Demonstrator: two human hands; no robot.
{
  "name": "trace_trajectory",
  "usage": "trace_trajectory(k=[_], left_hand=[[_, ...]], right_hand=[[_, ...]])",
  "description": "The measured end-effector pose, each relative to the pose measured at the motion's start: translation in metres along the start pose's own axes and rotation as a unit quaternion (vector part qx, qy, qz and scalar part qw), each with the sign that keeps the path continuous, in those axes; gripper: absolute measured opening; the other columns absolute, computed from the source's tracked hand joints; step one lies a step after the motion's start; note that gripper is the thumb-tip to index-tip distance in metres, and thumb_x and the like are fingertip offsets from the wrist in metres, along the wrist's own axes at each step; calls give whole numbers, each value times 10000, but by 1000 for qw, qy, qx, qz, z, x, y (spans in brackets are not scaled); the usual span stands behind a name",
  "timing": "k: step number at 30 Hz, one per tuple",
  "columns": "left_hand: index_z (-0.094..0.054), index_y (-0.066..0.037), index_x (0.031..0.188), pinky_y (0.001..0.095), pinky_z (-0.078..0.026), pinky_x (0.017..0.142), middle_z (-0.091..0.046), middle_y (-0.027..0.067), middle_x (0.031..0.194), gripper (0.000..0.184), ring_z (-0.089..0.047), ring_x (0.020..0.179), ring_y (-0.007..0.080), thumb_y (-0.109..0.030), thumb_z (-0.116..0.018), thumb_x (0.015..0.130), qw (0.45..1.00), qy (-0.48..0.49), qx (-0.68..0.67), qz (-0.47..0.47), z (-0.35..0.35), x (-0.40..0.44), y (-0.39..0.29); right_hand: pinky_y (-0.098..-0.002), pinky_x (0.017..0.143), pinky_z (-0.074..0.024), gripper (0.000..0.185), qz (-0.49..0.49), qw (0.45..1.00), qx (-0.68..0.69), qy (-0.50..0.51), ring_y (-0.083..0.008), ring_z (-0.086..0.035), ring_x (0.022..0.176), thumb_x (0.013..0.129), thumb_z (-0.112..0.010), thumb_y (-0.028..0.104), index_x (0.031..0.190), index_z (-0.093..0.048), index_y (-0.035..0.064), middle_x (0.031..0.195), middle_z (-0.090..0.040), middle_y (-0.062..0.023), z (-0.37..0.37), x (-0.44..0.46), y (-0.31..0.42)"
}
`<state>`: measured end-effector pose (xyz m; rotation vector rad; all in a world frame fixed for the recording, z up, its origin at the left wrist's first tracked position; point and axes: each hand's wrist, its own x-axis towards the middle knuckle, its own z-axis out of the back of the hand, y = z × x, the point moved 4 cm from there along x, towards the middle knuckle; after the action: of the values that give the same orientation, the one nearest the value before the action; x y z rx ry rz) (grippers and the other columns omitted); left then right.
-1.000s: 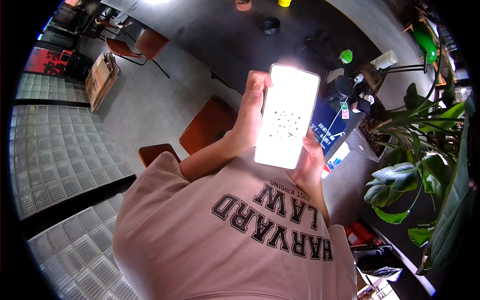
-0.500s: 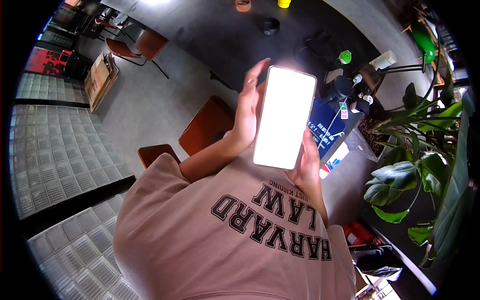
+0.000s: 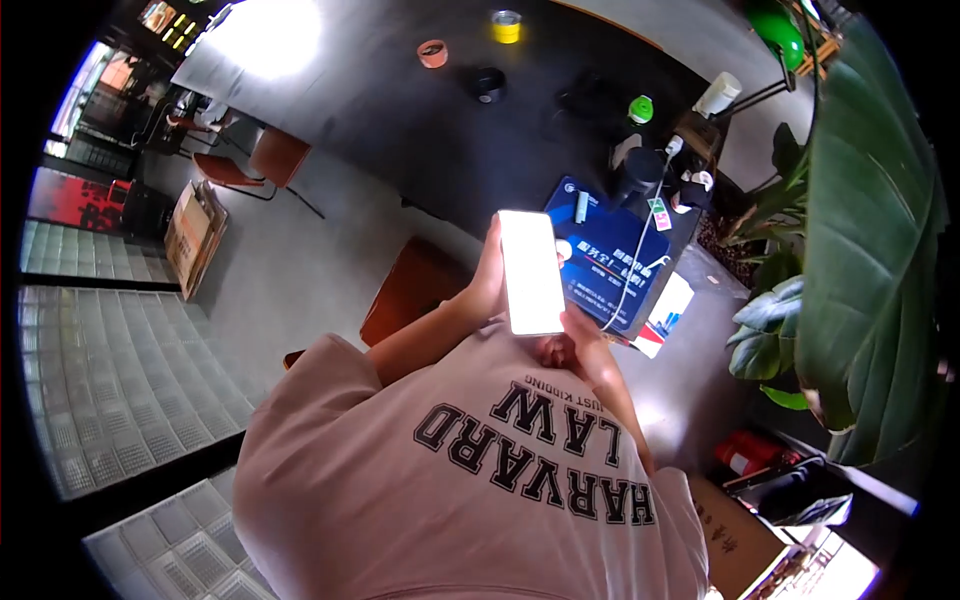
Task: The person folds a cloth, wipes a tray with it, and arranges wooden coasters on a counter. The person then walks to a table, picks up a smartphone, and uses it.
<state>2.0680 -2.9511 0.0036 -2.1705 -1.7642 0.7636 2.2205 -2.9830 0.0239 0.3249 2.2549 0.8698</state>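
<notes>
A smartphone with a glaring white screen is held upright in front of my chest. My left hand grips its left edge, the fingers going behind the phone and mostly hidden. At the lower right corner, my right hand has its thumb against the edge and curled fingers below. Nothing on the screen can be read. Just beyond the phone lies a blue printed mat on the dark table, with a white cable running across it.
The dark table carries an orange tape roll, a yellow roll, a black round object and a green-topped item. A brown chair stands at my left. Large plant leaves hang at the right.
The phone has come down and appears smaller, lower in view. My left fingers, earlier raised along its side, are now wrapped around it. My view has shifted, showing more of the mat.
</notes>
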Motion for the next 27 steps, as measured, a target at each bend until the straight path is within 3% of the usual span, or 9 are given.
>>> trace_trajectory(k=[2, 6, 7, 8, 12, 15, 16, 22, 27], left_hand=[[-484, -73, 1138, 292, -505, 743, -585, 108, 1047, 679, -591, 914, 189, -644, -246, 861, 996, -77, 40, 21, 10, 4, 21], [-329, -79, 1311, 392, -367, 958, -537, 106, 1171, 718, -519, 1069, 218, -635, -223, 869, 991, -59, 74, 90, 54, 8, 60], [-162, -91, 1390, 438, -194, 1041, -496, 117, 1250, 705, -385, 1219, 249, -586, -223, 891, 943, -283, 7, 178, 72, 10, 71], [-58, -102, 1407, 448, -108, 1047, -467, 122, 1291, 685, -298, 1274, 257, -530, -225, 899, 943, -263, 36, 199, 90, 10, 77], [-197, -113, 1366, 396, -193, 990, -496, 115, 1260, 580, -371, 1193, 231, -437, -249, 888, 970, -204, 54, 119, 116, -24, 81], [-309, -118, 1302, 359, -318, 889, -534, 100, 1210, 487, -448, 1088, 213, -342, -285, 870, 974, -16, -211, 80, 130, -48, 91], [-333, -115, 1278, 359, -342, 856, -549, 107, 1185, 465, -475, 1051, 221, -320, -292, 863, 926, -349, -125, 69, 98, -79, 79], [-420, -94, 1139, 379, -382, 849, -564, 115, 1124, 343, -520, 999, 238, -204, -314, 833, 884, -420, -196, 67, 119, -141, 111], [-404, -49, 1197, 369, -379, 905, -509, 124, 1181, 384, -486, 1044, 244, -146, -329, 833, 886, -423, -180, 64, 115, -166, 129]], right_hand=[[-205, 493, -394, 387, 8, 993, 89, -71, -100, -490, 545, 917, -444, 321, 1219, -436, 80, 655, -548, -43, 19, -4, -15], [-224, 492, -372, 228, 41, 989, 68, -127, -114, -481, 561, 941, -396, 262, 1051, -481, 82, 672, -532, -42, 83, 12, -45], [-226, 495, -369, 220, 61, 988, 47, -131, -118, -481, 567, 945, -385, 253, 1051, -476, 83, 680, -533, -45, 102, 23, -56], [-228, 498, -367, 213, 81, 987, 24, -134, -123, -480, 573, 950, -374, 244, 1052, -472, 84, 689, -533, -47, 123, 36, -67], [-234, 494, -392, 107, 34, 976, 99, -191, -136, -469, 572, 947, -396, 210, 964, -445, 116, 711, -531, -59, 198, 90, -99], [-250, 472, -420, 80, 0, 958, 212, -193, -139, -484, 549, 930, -446, 236, 954, -437, 160, 700, -530, -63, 258, 146, -122], [-252, 468, -434, 85, 4, 963, 153, -221, -144, -499, 553, 925, -456, 246, 982, -428, 189, 702, -535, -66, 270, 158, -126], [-272, 423, -450, 214, -35, 934, 207, -289, -208, -603, 599, 912, -438, 256, 912, -514, 55, 718, -600, -109, 250, 172, -120], [-270, 296, -354, 243, 7, 926, -92, -367, -217, -590, 442, 850, -366, 184, 755, -527, 28, 623, -610, -150, 225, 139, -151]])
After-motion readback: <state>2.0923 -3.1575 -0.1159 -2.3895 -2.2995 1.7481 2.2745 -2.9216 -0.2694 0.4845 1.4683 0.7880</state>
